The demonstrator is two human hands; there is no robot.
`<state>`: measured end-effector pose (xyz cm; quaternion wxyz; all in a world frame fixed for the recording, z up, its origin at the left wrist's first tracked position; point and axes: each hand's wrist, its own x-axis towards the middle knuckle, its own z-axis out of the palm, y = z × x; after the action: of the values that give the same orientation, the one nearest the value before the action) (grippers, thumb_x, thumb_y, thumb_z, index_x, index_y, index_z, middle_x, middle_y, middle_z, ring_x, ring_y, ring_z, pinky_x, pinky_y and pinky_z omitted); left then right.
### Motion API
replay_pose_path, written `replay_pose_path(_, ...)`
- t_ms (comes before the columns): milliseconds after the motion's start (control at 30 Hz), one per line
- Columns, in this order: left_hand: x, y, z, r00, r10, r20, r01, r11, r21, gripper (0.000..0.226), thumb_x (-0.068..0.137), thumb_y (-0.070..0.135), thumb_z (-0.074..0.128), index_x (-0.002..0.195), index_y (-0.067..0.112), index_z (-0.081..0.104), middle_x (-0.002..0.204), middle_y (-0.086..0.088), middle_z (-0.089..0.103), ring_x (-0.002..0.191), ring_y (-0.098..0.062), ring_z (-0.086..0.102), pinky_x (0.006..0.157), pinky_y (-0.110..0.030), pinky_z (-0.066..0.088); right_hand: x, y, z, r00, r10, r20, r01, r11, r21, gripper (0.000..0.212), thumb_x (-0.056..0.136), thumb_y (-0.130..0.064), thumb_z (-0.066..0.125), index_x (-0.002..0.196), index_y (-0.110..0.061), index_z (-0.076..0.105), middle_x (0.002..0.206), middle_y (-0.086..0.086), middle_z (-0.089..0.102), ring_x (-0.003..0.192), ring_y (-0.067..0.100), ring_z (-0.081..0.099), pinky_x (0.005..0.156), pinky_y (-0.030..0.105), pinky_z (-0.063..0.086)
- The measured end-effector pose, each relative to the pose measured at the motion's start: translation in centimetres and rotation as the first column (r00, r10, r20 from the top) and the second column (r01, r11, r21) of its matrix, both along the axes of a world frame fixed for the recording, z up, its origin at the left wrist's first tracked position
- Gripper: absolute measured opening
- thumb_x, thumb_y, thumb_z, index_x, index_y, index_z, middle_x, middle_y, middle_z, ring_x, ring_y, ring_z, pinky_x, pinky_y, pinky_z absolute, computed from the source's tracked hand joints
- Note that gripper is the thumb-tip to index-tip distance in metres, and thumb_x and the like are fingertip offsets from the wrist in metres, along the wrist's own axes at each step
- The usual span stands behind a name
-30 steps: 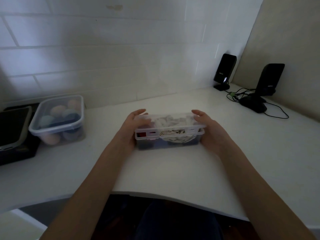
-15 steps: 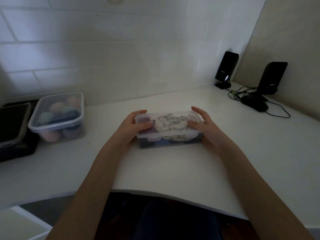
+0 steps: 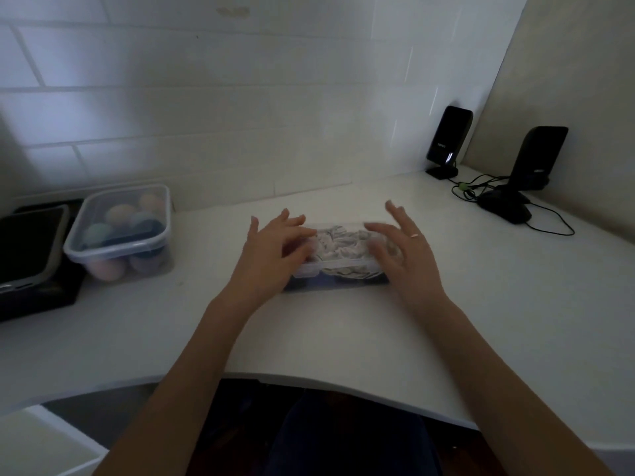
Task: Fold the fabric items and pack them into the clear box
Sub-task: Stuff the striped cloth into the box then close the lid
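A small clear box (image 3: 338, 269) with its lid on stands in the middle of the white desk (image 3: 326, 328). Pale patterned fabric (image 3: 338, 243) shows through the lid, with darker fabric below it. My left hand (image 3: 271, 249) hovers over the box's left end, fingers spread, holding nothing. My right hand (image 3: 403, 249) hovers over the right end, fingers spread too, a ring on one finger. Both hands hide the ends of the box.
A second clear lidded container (image 3: 120, 231) with several coloured balls stands at the left, beside a black device (image 3: 31, 259). Two black speakers (image 3: 448, 139) (image 3: 536, 156) with cables (image 3: 488, 187) occupy the back right corner. The desk's curved front edge lies near my lap.
Both hands have let go of the box's ends and lifted with fingers spread above the lid. The box stays in place on the desk.
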<state>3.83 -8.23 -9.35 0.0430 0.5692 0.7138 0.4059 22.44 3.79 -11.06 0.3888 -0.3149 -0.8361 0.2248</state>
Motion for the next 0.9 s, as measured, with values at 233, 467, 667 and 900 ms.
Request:
replay_pose_path(233, -0.8, -0.5, 0.4, 0.967, -0.212, -0.14, 0.171, 0.951, -0.258, 0.064, 0.084, 0.045, 0.061, 0.141, 0.03, 0.038, 0.155, 0.007, 0.027, 0.146, -0.008, 0.012, 0.118, -0.037, -0.004, 1.4, 0.3, 0.5, 0.974, 0.203, 0.104, -0.19, 0.974, -0.122, 0.049, 0.08, -0.028, 0.071, 0.128, -0.026, 0.058, 0.143, -0.009, 0.047, 0.139, -0.001, 0.027, 0.112, 0.012, 0.019)
replay_pose_path(467, 0.0, -0.8, 1.6, 0.933, -0.201, -0.299, 0.08, 0.925, -0.372, 0.06, 0.091, 0.041, 0.052, 0.145, 0.03, 0.029, 0.157, 0.003, 0.022, 0.147, -0.014, 0.013, 0.119, -0.035, 0.005, 1.4, 1.0, 0.2, 0.965, 0.17, 0.2, -0.168, 0.985, -0.023, 0.05, 0.084, -0.027, 0.068, 0.132, -0.027, 0.055, 0.144, -0.006, 0.046, 0.138, 0.001, 0.024, 0.105, -0.002, 0.011)
replay_pose_path(667, 5.0, 0.3, 0.1, 0.707, 0.058, -0.705, -0.412, 0.845, -0.343, 0.048, 0.086, 0.012, 0.038, 0.13, 0.001, 0.052, 0.131, -0.029, 0.053, 0.121, -0.041, 0.053, 0.106, -0.045, 0.04, -1.4, -1.0, -0.8, 0.911, -0.098, 0.401, -0.001, 0.971, 0.239, 0.052, 0.095, -0.043, 0.026, 0.142, -0.025, 0.04, 0.151, 0.001, 0.038, 0.144, 0.031, 0.02, 0.117, 0.049, 0.006)
replay_pose_path(900, 4.1, -0.6, -1.2, 0.749, 0.105, -0.654, -0.359, 0.894, -0.268, 0.085, 0.088, 0.058, 0.04, 0.15, 0.017, -0.002, 0.155, -0.026, 0.007, 0.142, -0.045, 0.004, 0.116, -0.054, -0.003, -4.2, -2.3, -1.8, 0.919, -0.157, 0.362, -0.032, 0.885, 0.465, 0.048, 0.086, -0.021, 0.036, 0.131, -0.019, 0.053, 0.138, 0.007, 0.054, 0.13, 0.027, 0.048, 0.108, 0.062, 0.016)
